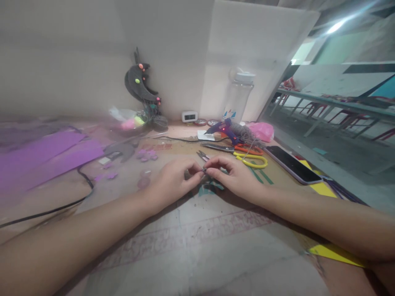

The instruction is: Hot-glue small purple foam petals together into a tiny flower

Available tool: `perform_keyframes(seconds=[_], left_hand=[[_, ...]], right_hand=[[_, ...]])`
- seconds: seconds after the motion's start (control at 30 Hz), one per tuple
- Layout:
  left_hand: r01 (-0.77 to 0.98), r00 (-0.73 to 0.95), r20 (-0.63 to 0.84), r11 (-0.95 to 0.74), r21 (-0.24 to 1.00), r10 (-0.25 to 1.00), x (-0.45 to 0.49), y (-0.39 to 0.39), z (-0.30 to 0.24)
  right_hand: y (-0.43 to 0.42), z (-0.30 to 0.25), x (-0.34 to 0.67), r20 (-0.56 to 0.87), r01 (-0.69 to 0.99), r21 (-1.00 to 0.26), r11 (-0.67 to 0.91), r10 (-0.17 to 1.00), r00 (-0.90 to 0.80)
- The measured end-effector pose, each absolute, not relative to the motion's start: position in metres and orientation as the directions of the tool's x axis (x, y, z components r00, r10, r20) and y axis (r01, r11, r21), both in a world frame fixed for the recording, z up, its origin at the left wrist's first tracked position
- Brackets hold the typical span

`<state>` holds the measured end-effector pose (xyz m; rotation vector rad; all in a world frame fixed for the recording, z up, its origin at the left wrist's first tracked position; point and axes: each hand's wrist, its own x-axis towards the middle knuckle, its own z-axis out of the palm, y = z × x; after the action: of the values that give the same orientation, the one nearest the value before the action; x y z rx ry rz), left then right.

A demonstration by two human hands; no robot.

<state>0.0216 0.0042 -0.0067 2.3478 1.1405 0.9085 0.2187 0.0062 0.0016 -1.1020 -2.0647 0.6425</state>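
Note:
Over the middle of the table, my left hand (175,176) and my right hand (234,176) meet at the fingertips. Both pinch a small greyish piece (204,169), mostly covered by the fingers and too small to name. Just behind the fingertips show the pointed blades of small snips (203,155); their other end is hidden by my right hand. Teal cut pieces (210,189) lie beneath the hands. Beyond my right hand are scissors with yellow handles (254,161) and an orange-handled pair (251,149), close together.
A dark blue glue gun (226,128) with a red light lies beside grey yarn (245,135). Behind stand a clear bottle (239,96) and a small digital clock (189,116). A phone (293,164) lies right, purple sheets (55,156) left. A black cable (46,213) crosses the left side.

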Motion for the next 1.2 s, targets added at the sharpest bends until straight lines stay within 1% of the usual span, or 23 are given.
perform_keyframes(seconds=[0.23,0.37,0.47,0.57,0.63,0.73,0.8,0.87,0.93,1.1,1.2], left_hand=[[0.587,0.492,0.379,-0.620,0.520,0.784,0.023,0.003,-0.007],[0.589,0.504,0.374,-0.626,0.510,0.779,0.023,0.003,-0.006],[0.569,0.510,0.383,-0.636,0.520,0.770,0.023,0.003,-0.005],[0.547,0.513,0.395,-0.645,0.534,0.762,0.023,0.004,-0.006],[0.544,0.510,0.402,-0.647,0.534,0.760,0.023,0.005,-0.007],[0.555,0.501,0.402,-0.641,0.530,0.766,0.022,0.005,-0.007],[0.560,0.487,0.389,-0.621,0.548,0.782,0.022,0.005,-0.006],[0.560,0.467,0.372,-0.594,0.577,0.802,0.022,0.005,-0.005],[0.562,0.447,0.362,-0.572,0.597,0.818,0.021,0.005,-0.005],[0.546,0.440,0.382,-0.580,0.604,0.813,0.020,0.008,-0.007],[0.538,0.456,0.429,-0.626,0.564,0.779,0.019,0.008,-0.009]], right_hand=[[0.006,0.003,0.219,0.354,0.546,-0.647,0.532,0.844,-0.403],[0.007,0.003,0.219,0.344,0.530,-0.663,0.529,0.844,-0.412],[0.005,0.004,0.219,0.289,0.456,-0.752,0.476,0.860,-0.422],[0.004,0.002,0.218,0.219,0.315,-0.875,0.368,0.881,-0.420],[0.004,-0.001,0.218,0.195,0.243,-0.917,0.316,0.887,-0.418],[0.008,-0.005,0.219,0.239,0.180,-0.926,0.333,0.883,-0.404],[0.013,-0.006,0.220,0.300,0.157,-0.916,0.369,0.890,-0.342],[0.018,-0.005,0.223,0.342,0.182,-0.900,0.396,0.901,-0.267],[0.025,-0.002,0.227,0.357,0.253,-0.878,0.406,0.908,-0.220],[0.038,0.001,0.239,0.385,0.399,-0.804,0.440,0.898,-0.214],[0.042,-0.004,0.242,0.401,0.458,-0.747,0.482,0.876,-0.269]])
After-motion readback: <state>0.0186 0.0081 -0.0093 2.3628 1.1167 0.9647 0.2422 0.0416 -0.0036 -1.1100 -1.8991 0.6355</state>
